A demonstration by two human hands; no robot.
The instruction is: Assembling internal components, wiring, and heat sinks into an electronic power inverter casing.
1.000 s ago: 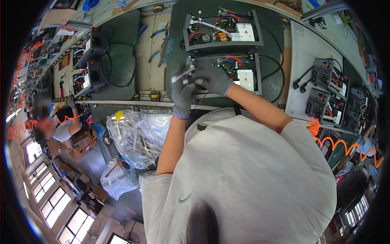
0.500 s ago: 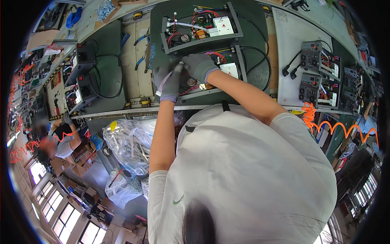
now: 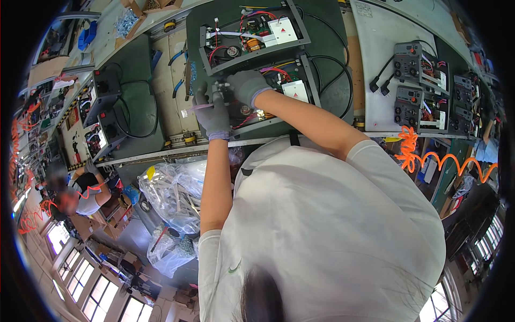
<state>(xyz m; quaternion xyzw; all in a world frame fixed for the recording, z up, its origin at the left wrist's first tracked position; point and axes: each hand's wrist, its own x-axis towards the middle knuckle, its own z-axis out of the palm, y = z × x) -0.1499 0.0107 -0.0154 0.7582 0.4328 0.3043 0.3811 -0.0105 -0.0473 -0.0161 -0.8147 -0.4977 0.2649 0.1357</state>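
My left hand [image 3: 214, 119], in a grey glove, is at the left end of the nearer open metal-cased unit [image 3: 313, 88]. A thin lilac ribbon cable [image 3: 202, 107] with a pale connector at its end is caught between its bent fingers. My right hand [image 3: 248, 87], gloved too, reaches over the same unit, its fingers curled close to my left fingertips. A small dark part [image 3: 219, 88] shows between the hands, too blurred to name. What the right fingertips grip is hidden. Inside the case, coloured wires and a white plate [image 3: 294, 91] are visible.
A second open unit [image 3: 257, 40] lies just beyond on the green mat. Black power cords [image 3: 348, 80] loop at its right. Blue-handled pliers [image 3: 177, 88] lie left. More units stand at left [image 3: 110, 131] and right [image 3: 409, 61]. An orange coiled hose [image 3: 410, 150] hangs right.
The lilac ribbon cable has swung from upright to nearly level, its connector now pointing left. My left fingers have spread somewhat; my right hand stays over the nearer unit. The whole view has shifted slightly.
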